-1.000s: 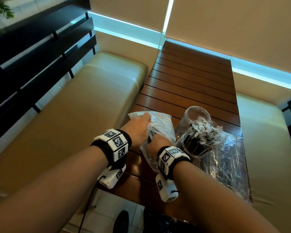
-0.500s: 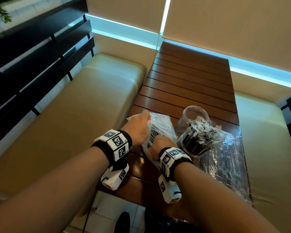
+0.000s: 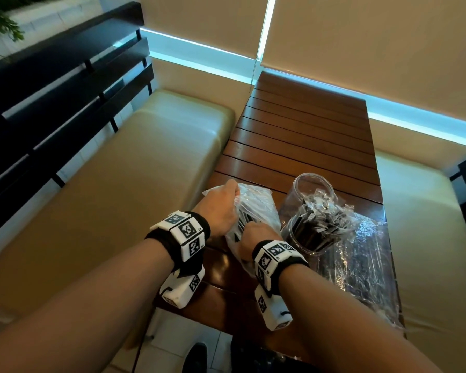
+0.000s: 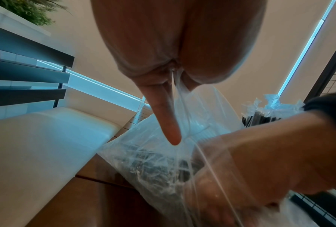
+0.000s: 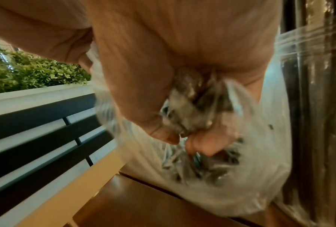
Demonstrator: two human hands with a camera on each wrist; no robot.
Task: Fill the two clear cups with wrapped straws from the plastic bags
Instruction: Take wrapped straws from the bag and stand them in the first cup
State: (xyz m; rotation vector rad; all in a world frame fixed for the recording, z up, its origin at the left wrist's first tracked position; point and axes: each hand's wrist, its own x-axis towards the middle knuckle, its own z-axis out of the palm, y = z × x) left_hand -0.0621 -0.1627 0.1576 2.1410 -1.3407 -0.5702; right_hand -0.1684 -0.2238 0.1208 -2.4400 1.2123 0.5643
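Two cups (image 3: 311, 208) and two bags are sitting on the table (image 3: 301, 146). The left hand (image 3: 221, 208) is pinching the near bag (image 3: 256, 208) open by its edge. The right hand (image 3: 256, 235) is reaching inside, fingers curling round a bunch of straws (image 5: 194, 106).

The far half of the bench (image 3: 304, 135) lies bare, so my hands have open passage there. Nearer, the way is crowded: the plastic bag (image 3: 256, 208) sits at the left edge, and just to its right stand the full cup (image 3: 310, 238) and the empty cup (image 3: 311, 184) behind it. A second bag of straws (image 3: 366, 267) covers the near right side of the bench.
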